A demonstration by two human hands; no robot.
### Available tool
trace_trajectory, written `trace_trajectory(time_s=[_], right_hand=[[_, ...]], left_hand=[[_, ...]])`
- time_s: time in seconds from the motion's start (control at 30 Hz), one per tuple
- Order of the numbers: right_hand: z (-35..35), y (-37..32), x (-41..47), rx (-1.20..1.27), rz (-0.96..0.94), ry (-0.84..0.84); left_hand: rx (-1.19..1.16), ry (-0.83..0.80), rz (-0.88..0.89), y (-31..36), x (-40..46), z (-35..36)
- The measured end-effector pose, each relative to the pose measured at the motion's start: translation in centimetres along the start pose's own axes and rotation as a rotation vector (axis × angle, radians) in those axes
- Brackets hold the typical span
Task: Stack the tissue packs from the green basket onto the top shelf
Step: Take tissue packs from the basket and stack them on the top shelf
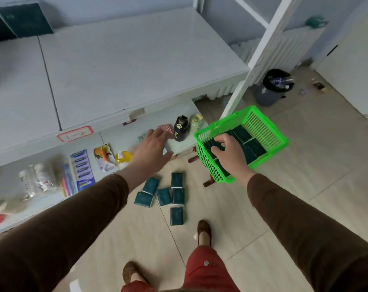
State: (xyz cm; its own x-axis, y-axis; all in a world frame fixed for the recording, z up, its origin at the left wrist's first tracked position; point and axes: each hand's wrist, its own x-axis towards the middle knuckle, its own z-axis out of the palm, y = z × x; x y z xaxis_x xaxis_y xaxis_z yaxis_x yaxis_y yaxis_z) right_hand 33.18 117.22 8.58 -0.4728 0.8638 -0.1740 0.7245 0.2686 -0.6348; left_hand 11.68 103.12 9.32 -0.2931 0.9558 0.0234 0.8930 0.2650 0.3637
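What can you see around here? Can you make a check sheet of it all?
Surface: white top shelf, dark packs at its far left corner.
Job's things: green basket holding tissue packs; six packs lying on the floor.
Clutter: dark bottle, yellow bottle, toothbrush pack on the lower shelf.
Hands: left hand open, empty; right hand reaching into the basket, grip unclear.
Cables: nothing seen.
Surroundings: bin, white ladder frame.

Soft even daylight, no harsh shadows; motion blur at left edge, wide-angle warp at edges.
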Motion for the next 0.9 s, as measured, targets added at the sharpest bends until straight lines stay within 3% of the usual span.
trace_trajectory(time_s=[0.17,0.37,0.6,0.8,0.9], right_hand=[[-2.0,11.9,5.1,0.026,0.171,-0.093],[1.0,22.9,12.1,-0.08,0.285,-0.286],[10.1,28.4,16.6,-0.234,0.349,-0.455],[16.7,31.4,16.7,-0.409,0.369,-0.453],[18.2,32.0,16.8,-0.544,0.313,-0.43]], left_hand=[[-0.032,-0.139,0.026,7.0,8.6,9.1],[0.055,-0.371,0.045,10.6,19.1,21.4],[0.512,-0.572,0.186,7.3,26.7,32.3],[0.556,-0.695,0.276,5.5,28.5,40.2],[0.573,-0.681,0.27,4.8,28.7,42.3]])
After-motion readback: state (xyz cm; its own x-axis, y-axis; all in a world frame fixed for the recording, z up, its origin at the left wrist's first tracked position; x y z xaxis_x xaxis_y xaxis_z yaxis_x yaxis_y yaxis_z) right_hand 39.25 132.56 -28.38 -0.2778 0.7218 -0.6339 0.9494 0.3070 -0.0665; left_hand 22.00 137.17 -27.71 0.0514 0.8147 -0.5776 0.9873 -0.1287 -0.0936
